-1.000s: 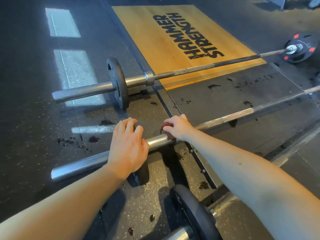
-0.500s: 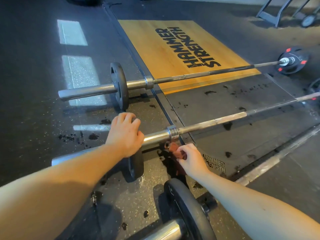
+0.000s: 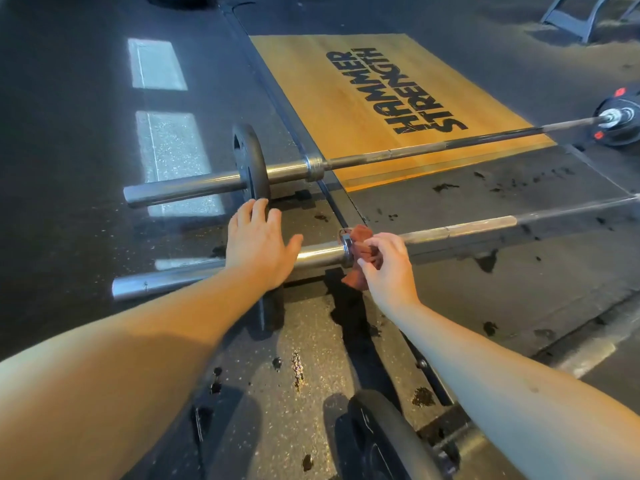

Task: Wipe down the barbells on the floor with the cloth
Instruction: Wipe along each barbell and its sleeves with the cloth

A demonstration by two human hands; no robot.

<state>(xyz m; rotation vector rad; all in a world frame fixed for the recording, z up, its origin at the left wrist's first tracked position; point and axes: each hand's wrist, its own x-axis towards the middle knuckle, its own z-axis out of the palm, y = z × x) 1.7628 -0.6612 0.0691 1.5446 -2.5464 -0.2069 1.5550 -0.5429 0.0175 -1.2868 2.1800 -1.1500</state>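
Two barbells lie across the floor ahead of me, and part of a third shows below. My left hand (image 3: pixel 258 245) rests with straight fingers on the black plate of the middle barbell (image 3: pixel 467 227), over its chrome sleeve. My right hand (image 3: pixel 386 263) grips a reddish-brown cloth (image 3: pixel 360 237) bunched against that bar's collar, where sleeve meets shaft. The far barbell (image 3: pixel 398 155) lies parallel behind it, with a black plate (image 3: pixel 251 164) on its left sleeve and a red-marked plate (image 3: pixel 620 119) at the right end.
A wooden lifting platform (image 3: pixel 346 109) with black lettering lies under the far bar. The plate and sleeve of the near barbell (image 3: pixel 388 441) sit at the bottom edge. Dark wet spots dot the rubber floor (image 3: pixel 519 289). A metal rack foot (image 3: pixel 571 19) stands at top right.
My right hand dropped off the bar with the cloth, then came back up and now holds it against the collar. My left hand stayed on the plate while its fingers straightened.
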